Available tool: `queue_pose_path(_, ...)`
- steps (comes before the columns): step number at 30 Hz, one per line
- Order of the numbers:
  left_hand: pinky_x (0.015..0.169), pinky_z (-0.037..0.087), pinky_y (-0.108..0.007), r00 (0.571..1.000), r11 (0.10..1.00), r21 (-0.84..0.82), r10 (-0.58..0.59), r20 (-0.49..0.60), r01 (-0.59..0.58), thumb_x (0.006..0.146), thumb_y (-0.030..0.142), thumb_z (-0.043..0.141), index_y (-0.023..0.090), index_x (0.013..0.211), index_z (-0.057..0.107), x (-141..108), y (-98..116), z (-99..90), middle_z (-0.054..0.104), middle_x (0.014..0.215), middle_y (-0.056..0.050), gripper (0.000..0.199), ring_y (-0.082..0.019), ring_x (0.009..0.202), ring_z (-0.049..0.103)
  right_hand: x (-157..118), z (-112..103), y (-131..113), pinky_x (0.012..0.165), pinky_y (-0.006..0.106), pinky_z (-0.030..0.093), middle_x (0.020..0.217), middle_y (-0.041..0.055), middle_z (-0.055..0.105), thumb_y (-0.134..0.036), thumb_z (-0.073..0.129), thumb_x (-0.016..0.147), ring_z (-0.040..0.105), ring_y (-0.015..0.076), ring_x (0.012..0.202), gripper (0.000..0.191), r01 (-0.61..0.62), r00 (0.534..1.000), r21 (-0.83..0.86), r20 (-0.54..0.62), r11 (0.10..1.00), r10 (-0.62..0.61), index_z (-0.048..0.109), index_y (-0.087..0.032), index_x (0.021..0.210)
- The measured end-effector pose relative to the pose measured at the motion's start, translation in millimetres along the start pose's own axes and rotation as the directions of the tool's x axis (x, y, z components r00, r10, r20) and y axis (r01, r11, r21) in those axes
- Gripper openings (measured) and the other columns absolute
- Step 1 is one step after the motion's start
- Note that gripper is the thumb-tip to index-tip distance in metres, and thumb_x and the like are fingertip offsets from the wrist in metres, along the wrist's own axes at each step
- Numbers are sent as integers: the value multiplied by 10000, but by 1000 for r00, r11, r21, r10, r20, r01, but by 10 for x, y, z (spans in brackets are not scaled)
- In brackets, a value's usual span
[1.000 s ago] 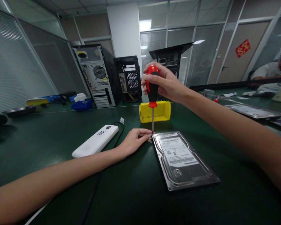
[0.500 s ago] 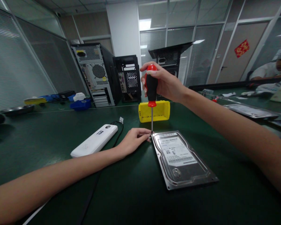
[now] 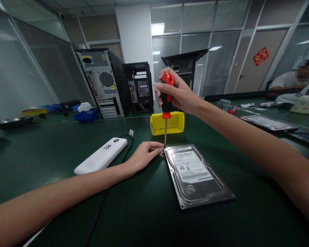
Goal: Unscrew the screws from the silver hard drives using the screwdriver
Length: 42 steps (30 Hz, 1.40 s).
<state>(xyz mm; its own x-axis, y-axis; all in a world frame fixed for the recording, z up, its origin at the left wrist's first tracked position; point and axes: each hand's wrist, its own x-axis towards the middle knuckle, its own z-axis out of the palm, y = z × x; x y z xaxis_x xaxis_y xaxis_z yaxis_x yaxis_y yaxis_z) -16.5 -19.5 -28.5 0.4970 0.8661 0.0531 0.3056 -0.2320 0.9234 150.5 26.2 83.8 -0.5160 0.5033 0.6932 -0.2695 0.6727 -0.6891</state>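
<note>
Red and black, the handle of a screwdriver (image 3: 167,107) was grasped by the right hand (image 3: 180,92), with the fingers curled around it. The shaft was held nearly upright, its tip placed at the far left corner of a hard disk drive (image 3: 195,176). The drive was laid flat, label up, on the dark green table (image 3: 134,209). The left hand (image 3: 143,155) was rested on the table with its fingertips set at that corner, close to the tip; whether anything was pinched between them could not be told. Behind the shaft a yellow plastic bin (image 3: 177,122) was seen, and a white power bank (image 3: 101,156) was placed left of the left hand.
</note>
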Motion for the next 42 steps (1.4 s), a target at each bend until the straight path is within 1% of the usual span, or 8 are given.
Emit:
queue_pose_path(6,765,482,-239,1000,999,-23,28,7,-28,846,106,547,118,1012,681,21,-43,-6,702,969,-59,213,-138,817,629,-13,21,-53,635,290,526,739,-30,521,-407,311,936,575,112,624,250,-62,997,92,61,994,57,436,-208,1021)
queue_pose_path(13,786,485,-256,1000,1000,-13,9,8,-8,848,120,546,131,1016,680,8,-18,-2,703,976,-56,216,-149,838,636,11,-31,-45,693,269,533,810,2,557,-210,482,889,596,110,717,67,-10,1000,114,6,993,10,483,-147,911)
queue_pose_path(18,792,486,-260,1000,1000,2,-10,7,10,850,120,542,114,1035,669,-11,8,-4,702,979,-65,224,-150,843,636,15,-24,7,599,221,513,704,-52,536,-270,590,835,544,75,573,190,23,999,124,-29,992,-19,422,-196,882)
queue_pose_path(22,798,490,-268,1000,1000,-1,3,12,-3,851,126,540,123,1037,669,-7,-10,-11,698,998,-66,226,-152,854,637,-2,-21,-37,599,235,509,727,-30,530,-432,498,864,540,98,595,249,-63,998,165,8,984,63,454,-203,952)
queue_pose_path(29,808,489,-269,1000,1000,-13,17,20,-17,848,141,545,128,1024,672,9,-45,-10,696,1006,-66,218,-155,865,638,4,13,-53,714,269,534,849,12,545,-260,484,877,580,114,725,134,-91,995,205,-30,974,99,515,-152,950)
queue_pose_path(33,812,484,-265,999,999,-24,30,25,-30,844,127,544,129,1015,676,14,-51,-5,698,997,-59,217,-150,858,638,18,58,3,642,223,524,786,-10,554,-259,567,838,566,91,662,134,-47,995,179,-83,983,62,466,-172,857)
queue_pose_path(37,807,483,-265,999,999,-36,25,21,-24,842,111,539,125,1015,674,15,-53,-4,703,975,-56,220,-146,841,638,4,70,-26,512,181,455,683,-34,498,-377,567,840,485,67,536,246,-74,997,170,-13,983,77,443,-177,771)
queue_pose_path(42,789,482,-248,1000,1000,-27,7,19,-6,850,114,538,113,1026,667,6,-23,-2,699,978,-60,218,-141,845,633,-23,50,-84,601,242,497,740,-9,506,-398,349,924,533,106,623,263,-120,992,250,67,961,106,488,-175,936)
